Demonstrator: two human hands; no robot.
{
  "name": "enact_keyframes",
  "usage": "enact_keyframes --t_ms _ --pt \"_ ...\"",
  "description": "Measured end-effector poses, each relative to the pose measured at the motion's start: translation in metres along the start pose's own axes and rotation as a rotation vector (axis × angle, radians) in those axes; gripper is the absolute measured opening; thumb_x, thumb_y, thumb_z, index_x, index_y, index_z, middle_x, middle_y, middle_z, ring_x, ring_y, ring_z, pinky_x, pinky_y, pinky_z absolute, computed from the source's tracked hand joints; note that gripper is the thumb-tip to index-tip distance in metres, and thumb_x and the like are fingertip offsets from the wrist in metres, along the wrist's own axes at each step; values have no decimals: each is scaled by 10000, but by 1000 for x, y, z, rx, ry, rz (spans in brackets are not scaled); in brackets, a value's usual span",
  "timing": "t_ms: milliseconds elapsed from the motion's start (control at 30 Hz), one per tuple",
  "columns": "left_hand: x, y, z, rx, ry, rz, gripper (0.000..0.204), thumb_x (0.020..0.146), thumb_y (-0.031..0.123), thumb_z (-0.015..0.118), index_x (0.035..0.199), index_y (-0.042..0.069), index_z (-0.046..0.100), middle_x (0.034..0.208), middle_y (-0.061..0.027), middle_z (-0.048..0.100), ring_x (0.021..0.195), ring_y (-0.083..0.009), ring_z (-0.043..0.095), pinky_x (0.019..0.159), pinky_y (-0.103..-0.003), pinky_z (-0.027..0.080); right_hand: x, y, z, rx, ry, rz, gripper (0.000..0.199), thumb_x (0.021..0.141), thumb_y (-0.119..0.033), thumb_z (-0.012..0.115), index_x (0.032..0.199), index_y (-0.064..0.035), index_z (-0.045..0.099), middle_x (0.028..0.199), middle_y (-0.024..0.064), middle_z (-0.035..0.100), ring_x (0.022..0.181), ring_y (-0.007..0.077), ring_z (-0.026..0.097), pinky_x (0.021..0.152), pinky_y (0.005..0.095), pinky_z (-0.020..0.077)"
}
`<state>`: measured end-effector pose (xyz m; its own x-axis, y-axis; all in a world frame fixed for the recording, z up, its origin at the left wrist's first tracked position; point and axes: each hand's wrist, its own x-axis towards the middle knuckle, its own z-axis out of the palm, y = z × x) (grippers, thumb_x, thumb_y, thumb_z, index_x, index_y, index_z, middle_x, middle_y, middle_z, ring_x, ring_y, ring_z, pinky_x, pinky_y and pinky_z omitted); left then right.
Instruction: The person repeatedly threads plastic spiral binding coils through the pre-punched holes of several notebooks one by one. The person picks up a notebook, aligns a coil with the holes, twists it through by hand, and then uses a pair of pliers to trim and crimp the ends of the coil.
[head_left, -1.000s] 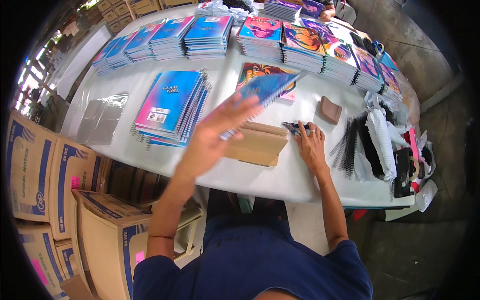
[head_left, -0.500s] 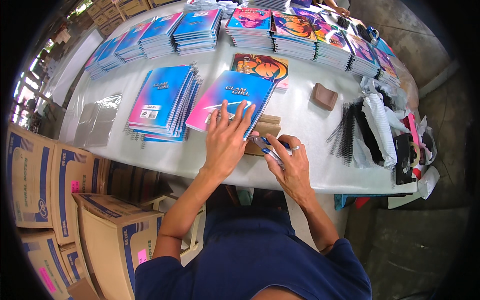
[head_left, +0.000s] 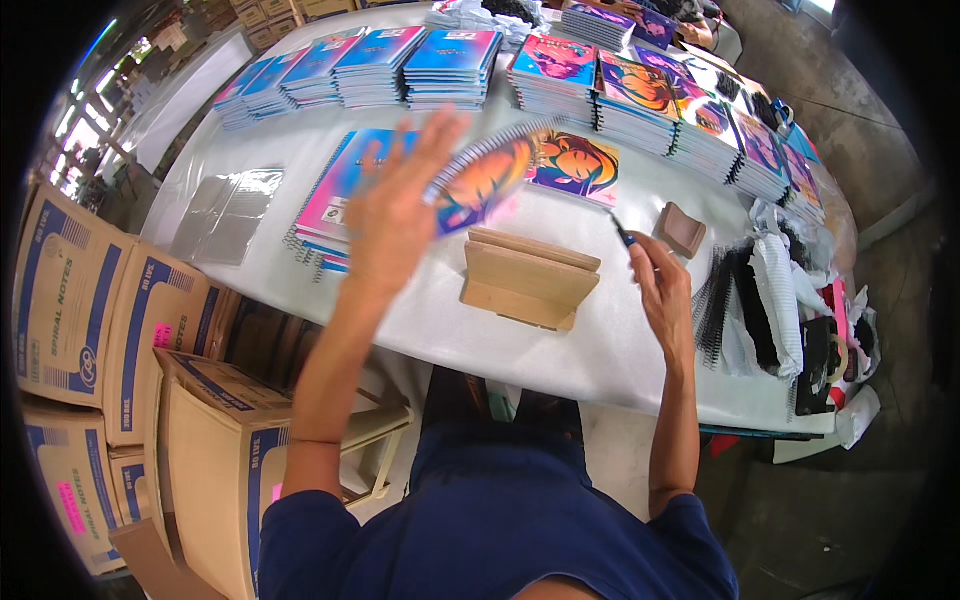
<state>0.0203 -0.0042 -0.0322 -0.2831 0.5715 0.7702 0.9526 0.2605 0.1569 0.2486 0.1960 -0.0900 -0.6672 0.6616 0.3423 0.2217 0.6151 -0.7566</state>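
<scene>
My left hand (head_left: 395, 215), smeared by motion, grips a spiral notebook (head_left: 485, 185) that is tilted and blurred, its orange and purple illustrated side showing. It hangs over the right edge of a small pile of blue-and-pink spiral notebooks (head_left: 340, 185). My right hand (head_left: 662, 285) is closed around cutting pliers (head_left: 622, 232), tip pointing up and away, right of a folded brown cardboard stand (head_left: 530, 285). Another notebook with an orange face cover (head_left: 578, 165) lies flat beyond the stand. The fingers of my left hand are partly unclear.
Stacked notebooks (head_left: 450, 65) line the far side of the table. A brown block (head_left: 683, 230) sits near my right hand, with loose black spiral coils (head_left: 712, 305) and plastic wrap (head_left: 775, 290) farther right. Clear plastic sheets (head_left: 225, 215) lie left; cartons (head_left: 165, 340) stand lower left.
My left hand has lifted the notebook off the cardboard stand and swung it away leftward, its other side now showing. My right hand has moved right with the pliers, away from the notebook's coil.
</scene>
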Motion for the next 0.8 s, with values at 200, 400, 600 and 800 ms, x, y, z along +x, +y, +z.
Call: enact_keyframes --t_ms 200,400,600,800 --pt "1 -69 -41 -59 -149 -64 566 834 83 626 1363 243 505 1414 29 488 1358 -281 383 1099 -512 244 13 96 22 -554 78 -128 326 897 -304 622 1062 -27 666 943 161 618 786 302 603 702 358 481" --pt "-62 -129 -11 -207 -463 -313 499 876 133 605 1356 238 517 1381 10 527 1377 -270 355 1115 -479 200 63 96 50 -228 123 -135 302 854 -246 678 1031 -1 667 988 165 618 879 302 612 760 376 480" --pt "-13 -129 -48 -524 -96 -327 484 906 254 591 1346 67 515 1358 -52 547 1317 -206 437 1098 -349 299 139 -2 94 271 -92 -331 629 744 -123 786 1291 -28 492 1244 147 564 1118 266 544 911 373 459" --pt "-10 -159 -39 -1160 -98 -276 848 841 493 625 1433 -25 311 1449 -181 382 1214 -401 501 1019 -478 440 156 -97 109 571 -441 -304 461 747 -113 789 1174 -40 634 1068 98 682 995 174 636 838 317 496"
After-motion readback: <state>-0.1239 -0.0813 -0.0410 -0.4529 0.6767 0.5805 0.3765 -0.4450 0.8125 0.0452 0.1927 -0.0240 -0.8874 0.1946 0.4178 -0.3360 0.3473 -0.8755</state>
